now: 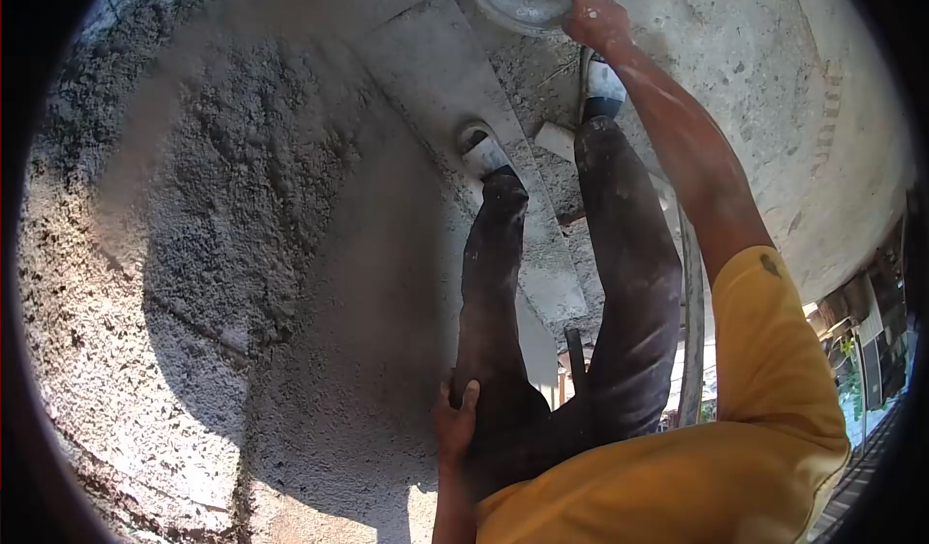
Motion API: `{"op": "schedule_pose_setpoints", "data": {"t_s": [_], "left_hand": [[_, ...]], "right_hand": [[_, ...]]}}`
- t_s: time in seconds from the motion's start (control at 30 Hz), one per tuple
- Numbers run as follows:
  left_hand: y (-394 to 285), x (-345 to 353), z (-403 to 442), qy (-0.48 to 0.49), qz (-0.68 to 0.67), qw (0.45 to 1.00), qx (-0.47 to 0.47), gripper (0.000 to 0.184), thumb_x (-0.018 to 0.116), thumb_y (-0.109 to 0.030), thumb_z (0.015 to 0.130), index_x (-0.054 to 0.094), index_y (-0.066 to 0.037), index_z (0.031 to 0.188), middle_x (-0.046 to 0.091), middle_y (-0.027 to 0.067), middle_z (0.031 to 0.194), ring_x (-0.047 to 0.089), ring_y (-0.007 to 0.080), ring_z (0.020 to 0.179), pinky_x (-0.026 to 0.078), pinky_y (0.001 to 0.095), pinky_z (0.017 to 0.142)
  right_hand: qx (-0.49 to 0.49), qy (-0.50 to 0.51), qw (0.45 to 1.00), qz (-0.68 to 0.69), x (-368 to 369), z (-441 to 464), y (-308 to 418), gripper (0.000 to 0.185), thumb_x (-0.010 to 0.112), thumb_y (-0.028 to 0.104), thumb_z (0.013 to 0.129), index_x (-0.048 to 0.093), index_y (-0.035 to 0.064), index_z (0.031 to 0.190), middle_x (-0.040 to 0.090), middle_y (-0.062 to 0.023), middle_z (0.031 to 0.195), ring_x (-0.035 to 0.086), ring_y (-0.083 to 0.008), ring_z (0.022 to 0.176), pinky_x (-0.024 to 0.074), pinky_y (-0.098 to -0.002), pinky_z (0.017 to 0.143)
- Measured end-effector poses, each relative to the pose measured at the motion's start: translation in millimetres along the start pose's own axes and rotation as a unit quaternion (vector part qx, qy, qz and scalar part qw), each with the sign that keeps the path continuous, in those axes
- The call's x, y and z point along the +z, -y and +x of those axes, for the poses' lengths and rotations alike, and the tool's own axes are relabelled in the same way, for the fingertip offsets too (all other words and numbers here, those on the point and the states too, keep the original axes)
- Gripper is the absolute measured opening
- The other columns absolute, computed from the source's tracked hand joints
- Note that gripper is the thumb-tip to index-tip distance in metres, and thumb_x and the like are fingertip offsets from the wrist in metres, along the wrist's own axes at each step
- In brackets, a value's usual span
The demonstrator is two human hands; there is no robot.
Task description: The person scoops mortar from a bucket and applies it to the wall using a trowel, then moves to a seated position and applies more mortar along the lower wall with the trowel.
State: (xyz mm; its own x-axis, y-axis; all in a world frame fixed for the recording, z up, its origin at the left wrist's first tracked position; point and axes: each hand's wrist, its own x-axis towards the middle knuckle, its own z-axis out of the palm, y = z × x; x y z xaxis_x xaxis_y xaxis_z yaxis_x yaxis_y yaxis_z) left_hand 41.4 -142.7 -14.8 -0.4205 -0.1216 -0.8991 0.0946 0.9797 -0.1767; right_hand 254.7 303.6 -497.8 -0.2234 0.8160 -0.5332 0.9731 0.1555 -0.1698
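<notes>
We rest our loosely opened left hand (456,420) against our thigh (501,375), probably to steady our lean, while our right hand (597,23) curls at the rim of the basin (518,27) beyond our shoes (604,81), its exact grip something we cannot tell

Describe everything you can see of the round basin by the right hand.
The round basin is grey, its inside smeared with paler, cement-like residue; its own material is unclear. It appears to rest on the ground, mouth up, cut off by the picture's top edge. A thin pale line at its left may be a handle. The right hand is at its right rim; the exact grip is unclear.
</notes>
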Motion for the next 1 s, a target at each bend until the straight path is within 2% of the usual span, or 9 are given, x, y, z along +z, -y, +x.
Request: {"op": "schedule_pose_setpoints", "data": {"t_s": [0.07,0.23,0.3,0.43,0.57,0.7,0.8,0.9,1.0], "left_hand": [[4.4,9.2,3.6,-0.025,0.037,0.999,-0.01,0.072,0.076,-0.038,0.102,0.054,0.008,0.153,0.064,0.0294,0.148,0.061,0.038,0.141,0.044,0.0436,0.119],[10.2,11.8,6.7,-0.044,0.052,0.997,-0.023,0.075,0.074,-0.046,0.1,0.055,0.004,0.154,0.063,0.0314,0.148,0.058,0.0437,0.142,0.044,0.0462,0.12],[7.6,11.6,-2.7,-0.057,0.093,0.993,-0.042,0.075,0.072,-0.049,0.101,0.056,0.002,0.154,0.063,0.0309,0.149,0.058,0.0449,0.142,0.043,0.0469,0.12],[35.0,7.4,-9.4,-0.051,0.054,0.997,0.035,0.07,0.07,-0.047,0.102,0.059,0.001,0.152,0.065,0.0293,0.146,0.06,0.0442,0.14,0.045,0.047,0.119],[37.4,-7.1,-31.0,-0.032,0.009,0.993,0.117,0.059,0.07,-0.042,0.103,0.066,0.002,0.143,0.071,0.0279,0.138,0.065,0.0406,0.136,0.047,0.0436,0.116],[51.1,-29.4,-58.5,-0.037,-0.051,0.986,0.156,0.052,0.069,-0.038,0.105,0.07,0.002,0.137,0.076,0.0244,0.127,0.071,0.0349,0.126,0.05,0.0398,0.111],[58.7,-43.3,-68.7,-0.026,-0.106,0.982,0.156,0.049,0.069,-0.036,0.105,0.071,0.002,0.136,0.078,0.0218,0.122,0.073,0.0318,0.12,0.051,0.0389,0.107],[54.5,-52.3,-77.6,-0.019,-0.156,0.977,0.142,0.047,0.069,-0.034,0.105,0.071,0.002,0.134,0.078,0.021,0.121,0.074,0.0313,0.116,0.053,0.0388,0.104],[84.8,-29.5,-55.5,-0.057,-0.136,0.973,0.177,0.046,0.068,-0.033,0.104,0.07,0.005,0.131,0.077,0.0247,0.121,0.075,0.0341,0.115,0.054,0.0401,0.101]], "right_hand": [[0.04,0.027,0.995,0.09,42.2,12.8,2.4,0.033,0.067,0.033,0.094,0.078,0.0035,0.104,0.077,-0.0204,0.105,0.076,-0.0375,0.098,0.0589,-0.0521,0.084],[0.138,0.201,0.893,0.377,5.7,11.7,11.9,0.036,0.072,0.036,0.093,0.074,-0.0003,0.097,0.065,-0.0109,0.072,0.064,-0.0219,0.066,0.0507,-0.0413,0.057],[0.092,0.199,0.874,0.434,-24.0,-19.6,2.9,0.033,0.073,0.033,0.095,0.069,0.0006,0.092,0.053,-0.0021,0.065,0.05,-0.014,0.055,0.0388,-0.0335,0.047],[0.065,0.187,0.843,0.5,-88.4,-90.4,25.0,0.024,0.071,0.027,0.099,0.07,0.0025,0.098,0.056,-0.0002,0.067,0.047,-0.0103,0.051,0.0366,-0.029,0.045],[0.013,0.147,0.719,0.68,-172.8,-202.4,64.1,0.024,0.074,0.023,0.098,0.071,0.0,0.103,0.061,-0.0013,0.07,0.053,-0.0092,0.052,0.0409,-0.0276,0.047],[0.099,0.019,0.682,0.724,-259.5,-305.7,131.3,0.023,0.082,0.019,0.094,0.07,-0.0009,0.097,0.065,-0.0045,0.072,0.057,-0.0097,0.055,0.0459,-0.0296,0.051],[-0.005,-0.267,0.826,0.497,-301.9,-356.6,188.7,0.024,0.083,0.018,0.09,0.067,0.0009,0.085,0.066,-0.0098,0.072,0.063,-0.0165,0.057,0.0492,-0.0361,0.054],[0.11,-0.265,0.846,0.449,-295.9,-381.5,276.7,0.024,0.081,0.014,0.086,0.061,0.0049,0.076,0.068,-0.0155,0.074,0.069,-0.034,0.063,0.0521,-0.0441,0.057],[-0.037,-0.166,0.858,0.486,-251.1,-419.9,360.8,0.021,0.082,0.015,0.083,0.064,0.0047,0.082,0.07,-0.0174,0.08,0.071,-0.0414,0.069,0.0534,-0.0499,0.061]]}}
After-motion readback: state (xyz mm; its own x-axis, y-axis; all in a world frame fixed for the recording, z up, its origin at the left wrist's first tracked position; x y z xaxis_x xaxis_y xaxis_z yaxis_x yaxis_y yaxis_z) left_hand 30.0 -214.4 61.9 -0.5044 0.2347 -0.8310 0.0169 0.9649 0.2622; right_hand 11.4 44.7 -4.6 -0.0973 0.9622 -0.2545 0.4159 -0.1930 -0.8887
